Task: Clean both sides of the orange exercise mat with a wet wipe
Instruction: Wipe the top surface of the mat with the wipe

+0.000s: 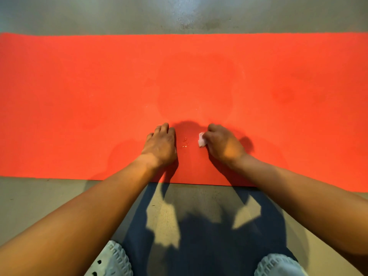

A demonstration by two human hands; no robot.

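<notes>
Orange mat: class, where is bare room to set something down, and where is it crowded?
Bare: the mat left of the left hand, right of the right hand, and beyond both. Crowded: between the hands, by the wet wipe.

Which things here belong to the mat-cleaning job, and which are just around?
In the job:
orange mat
wet wipe, gripped by the right hand
left hand, resting on the mat
wet patch between the hands

Just there:
grey floor
pale shoes
</notes>
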